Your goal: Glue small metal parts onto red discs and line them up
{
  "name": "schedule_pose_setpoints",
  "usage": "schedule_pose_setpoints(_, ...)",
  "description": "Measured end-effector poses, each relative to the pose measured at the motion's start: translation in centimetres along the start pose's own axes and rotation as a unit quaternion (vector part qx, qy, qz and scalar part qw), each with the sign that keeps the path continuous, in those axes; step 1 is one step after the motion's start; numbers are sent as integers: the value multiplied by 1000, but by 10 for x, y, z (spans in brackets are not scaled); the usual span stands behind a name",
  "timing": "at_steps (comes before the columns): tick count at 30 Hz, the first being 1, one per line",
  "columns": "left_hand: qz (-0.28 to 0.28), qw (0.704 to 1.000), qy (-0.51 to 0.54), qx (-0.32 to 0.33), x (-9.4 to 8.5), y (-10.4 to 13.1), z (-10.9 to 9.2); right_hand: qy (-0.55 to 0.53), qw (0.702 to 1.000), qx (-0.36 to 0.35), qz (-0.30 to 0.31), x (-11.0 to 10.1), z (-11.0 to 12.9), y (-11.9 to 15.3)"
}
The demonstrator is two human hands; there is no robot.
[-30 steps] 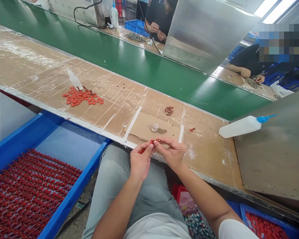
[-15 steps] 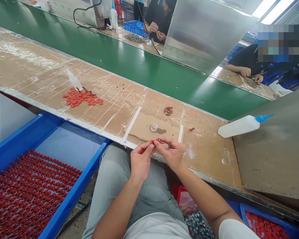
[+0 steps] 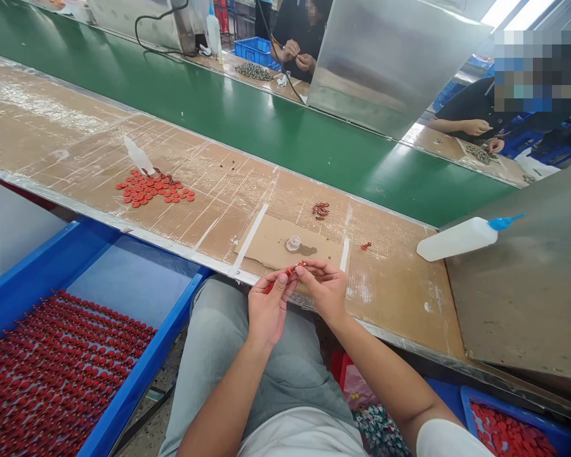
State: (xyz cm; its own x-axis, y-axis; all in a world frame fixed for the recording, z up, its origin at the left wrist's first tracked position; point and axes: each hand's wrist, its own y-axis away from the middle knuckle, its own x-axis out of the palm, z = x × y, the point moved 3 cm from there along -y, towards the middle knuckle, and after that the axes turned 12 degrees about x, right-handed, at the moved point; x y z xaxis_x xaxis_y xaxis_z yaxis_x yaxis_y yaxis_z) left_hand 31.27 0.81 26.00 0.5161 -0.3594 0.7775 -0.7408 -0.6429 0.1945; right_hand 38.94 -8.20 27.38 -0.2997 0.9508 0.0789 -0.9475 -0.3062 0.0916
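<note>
Close together at the bench's front edge, my left hand (image 3: pixel 269 304) and my right hand (image 3: pixel 327 292) both pinch small red parts (image 3: pixel 292 270) between thumb and fingertips. The fingers hide much of these parts, so their exact kind is unclear. More red shows inside the curled fingers of my left hand. Just beyond my fingertips, a small clear cup (image 3: pixel 293 244) stands on a piece of cardboard (image 3: pixel 266 240) beside a dark wet stain. A little pile of red-and-dark parts (image 3: pixel 320 211) lies behind it, and a single red part (image 3: pixel 366 246) rests to the right.
Red discs (image 3: pixel 155 188) lie at left by a translucent bottle (image 3: pixel 137 154). A white bottle with a blue nozzle (image 3: pixel 457 239) leans at right. A blue tray (image 3: pixel 190 289) holds rows of red pieces. Beyond the green belt (image 3: pixel 247 130), co-workers' hands (image 3: pixel 299 56) handle small things.
My right hand has shifted slightly left, and the red parts sit a little differently between my fingertips. Across the belt, the right co-worker's hand has risen. The view has moved slightly.
</note>
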Motion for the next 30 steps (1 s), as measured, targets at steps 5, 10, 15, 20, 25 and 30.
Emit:
schedule_pose_setpoints(5, 5, 1000, -8, -18, 1, 0, 0, -3, 1000, 14, 6, -2, -2, 0)
schedule_pose_setpoints(10, 4, 1000, -5, -29, -3, -2, 2, 25, 1000, -5, 1, -1, 3, 3)
schedule_pose_setpoints(15, 25, 998, -5, -57, -6, -4, 3, 57, 998, -28, -10, -4, 6, 4)
schedule_pose_setpoints(20, 53, 996, 1, -73, -4, -5, 3, 25, 999, -20, -11, -7, 3, 6)
schedule_pose_setpoints(25, 62, 989, 27, -131, -2, -5, -1, -11, 1000, -9, -20, -20, 2, 6)
schedule_pose_setpoints(30, 88, 974, 95, -188, -1, -8, -8, 162, 970, -106, -146, -72, 20, -6)
